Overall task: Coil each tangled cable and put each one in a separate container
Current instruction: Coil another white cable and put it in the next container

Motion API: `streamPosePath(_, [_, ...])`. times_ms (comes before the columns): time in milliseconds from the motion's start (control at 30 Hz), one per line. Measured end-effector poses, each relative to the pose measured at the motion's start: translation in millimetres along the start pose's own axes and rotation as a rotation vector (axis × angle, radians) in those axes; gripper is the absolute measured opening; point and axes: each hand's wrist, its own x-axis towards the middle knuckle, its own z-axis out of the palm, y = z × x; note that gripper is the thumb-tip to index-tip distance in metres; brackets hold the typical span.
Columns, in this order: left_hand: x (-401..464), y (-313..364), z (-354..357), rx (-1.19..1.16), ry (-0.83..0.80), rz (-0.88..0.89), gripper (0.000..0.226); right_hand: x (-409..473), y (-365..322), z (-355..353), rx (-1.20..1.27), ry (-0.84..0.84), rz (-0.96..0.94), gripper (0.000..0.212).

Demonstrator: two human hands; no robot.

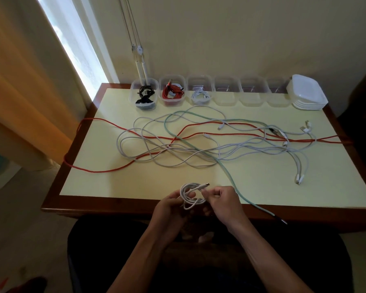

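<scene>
Now I'm gripping the white cable coil (191, 195) in my left hand (171, 205), right hand (223, 200) fingers pinching its end.

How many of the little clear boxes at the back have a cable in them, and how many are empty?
Boxes with a cable: 3 (black cable box, red cable box, white cable box)
Empty boxes: 3
Total: 6

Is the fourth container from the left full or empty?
Empty. The fourth container shows only clear plastic and the table behind it, while the three containers to its left each hold a coiled cable.
</scene>
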Motion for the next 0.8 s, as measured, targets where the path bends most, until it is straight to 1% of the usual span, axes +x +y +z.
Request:
streamPosePath(33, [-0.1,-0.1,0.3,-0.032,-0.001,-0.011,0.04,-0.8,0.6,0.1,-0.035,-0.012,-0.005,0.029])
streamPosePath(100, [0.7,1.1,2.5,-0.011,0.007,0.004,0.039,-3.2,1.4,0.8,-0.108,-0.041,-0.031,0.03])
streamPosePath(267, [0.4,5.7,6.8,0.244,0.045,0.131,0.026,-5.3,1.8,4.0,-0.225,-0.142,-0.089,0.03])
streamPosePath(333, [-2.3,6.5,9.0,0.351,0.045,0.167,0.028,-3.9,-0.1,3.4,-0.231,-0.152,-0.095,0.028])
streamPosePath(433, [-4.0,7.0,11.7,0.529,0.055,0.231,0.021,-1.2,-2.4,2.2,-0.209,-0.158,-0.099,0.028])
streamPosePath(500, [-2.6,8.1,11.0,0.576,0.08,0.243,0.021,-1.3,-2.7,2.4,-0.212,-0.178,-0.1,0.028])
streamPosePath(567, [-0.1,9.5,8.6,0.587,0.114,0.235,0.021,-1.7,-0.7,4.1,-0.345,-0.159,-0.168,0.03])
streamPosePath(633, [0.2,10.6,9.0,0.577,0.152,0.216,0.02,-0.9,1.0,4.2,-0.503,-0.074,-0.255,0.037])
streamPosePath(700, [0.4,9.5,11.0,0.572,0.171,0.206,0.019,1.5,0.8,2.8,-0.547,-0.032,-0.343,0.038])
streamPosePath(800, [1.1,8.6,13.0,0.577,0.172,0.201,0.017,4.1,-0.2,3.0,-0.656,-0.134,-0.456,0.031])
